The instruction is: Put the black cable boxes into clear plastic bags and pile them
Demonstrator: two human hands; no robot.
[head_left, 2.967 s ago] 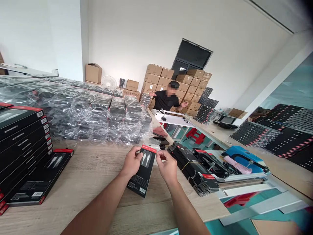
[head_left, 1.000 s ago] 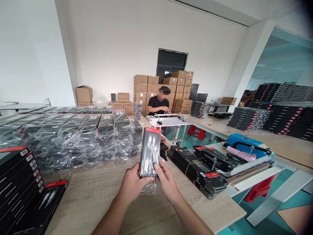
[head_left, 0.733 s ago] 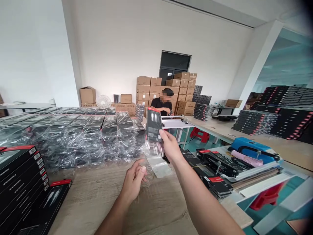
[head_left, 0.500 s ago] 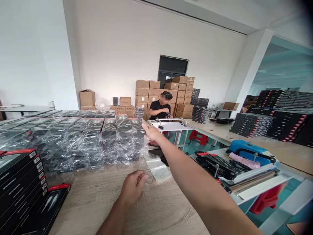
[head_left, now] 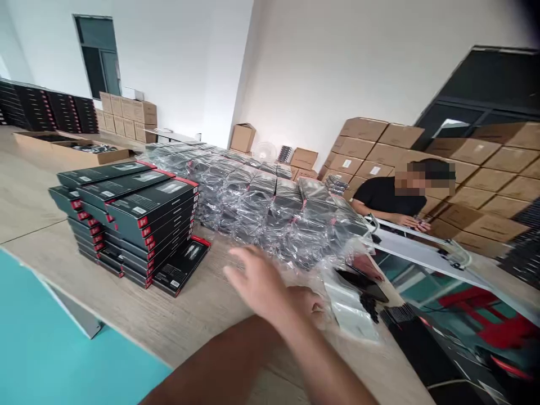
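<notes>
At the near edge of the long table [head_left: 42, 211], in the head view, two hands sit low in the frame, blurred by movement. The view has swung round and tilted, and the black pack held up a moment ago is no longer in either hand. One hand [head_left: 264, 281] reaches out over the wood, its grip wide, fingers spread and holding nothing. The other hand [head_left: 310, 304] shows only its knuckles behind the first, so I cannot tell its grip, and the blur hides which arm owns which hand. Just beyond them on the table lies a clear bag [head_left: 348, 309] with a dark object [head_left: 363, 284] on it, perhaps a pack, though it is too blurred to say.

Ahead of the hands runs a large bank of shrink-wrapped packs [head_left: 270, 202]. Toward the left stand stacks of black boxes [head_left: 135, 219] with red edges, and a loose box [head_left: 181, 264] lies against their foot. A co-worker [head_left: 390, 197] in a black shirt sits at a white bench [head_left: 422, 247], both hands together on it. Cartons [head_left: 464, 180] rise in stacks behind that person, a fan [head_left: 265, 151] stands by the far wall, and an open carton tray [head_left: 70, 149] sits at the far end of the table
</notes>
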